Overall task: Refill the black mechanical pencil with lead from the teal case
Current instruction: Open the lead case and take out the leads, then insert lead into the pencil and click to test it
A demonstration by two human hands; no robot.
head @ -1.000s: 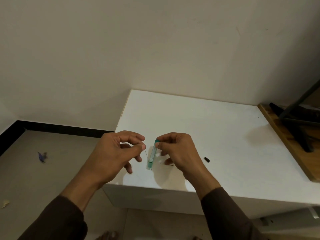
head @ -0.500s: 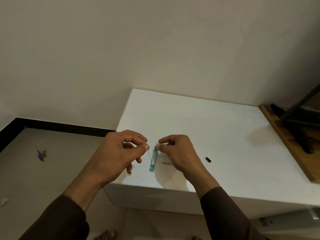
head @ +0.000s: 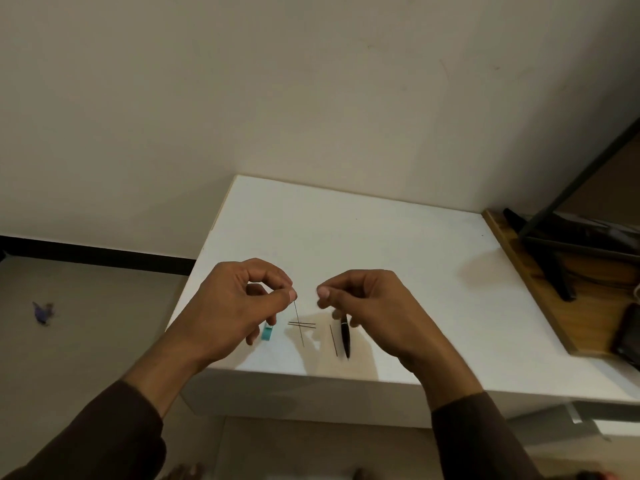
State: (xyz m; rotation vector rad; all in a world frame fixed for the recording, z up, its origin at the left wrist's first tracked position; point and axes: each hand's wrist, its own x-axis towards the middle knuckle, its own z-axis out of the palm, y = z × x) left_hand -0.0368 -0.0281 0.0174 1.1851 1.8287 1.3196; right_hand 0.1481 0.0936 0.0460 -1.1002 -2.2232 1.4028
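Note:
My left hand [head: 239, 306] pinches a thin pencil lead [head: 299, 323] between thumb and forefinger, and the lead hangs down over the white table [head: 346, 237]. The teal case [head: 267, 332] lies flat on the table, partly hidden behind my left fingers. My right hand [head: 367, 306] has thumb and forefinger pressed together with nothing seen between them. The black mechanical pencil [head: 345, 337] sticks out downward from its lower curled fingers. Two loose leads [head: 310, 324] lie crossed under the hanging one, and another thin line [head: 333, 340] runs beside the pencil.
A wooden board [head: 540, 292] with black stand legs [head: 561, 268] lies along the table's right side, with a dark object [head: 627, 334] near its front. The table's front edge [head: 311, 372] is just below my hands. A small purple scrap [head: 43, 313] lies on the floor at left.
My right hand let go of the teal case, which now lies on the table by my left hand. The right hand moved right, uncovering the pencil. The left hand still pinches the lead.

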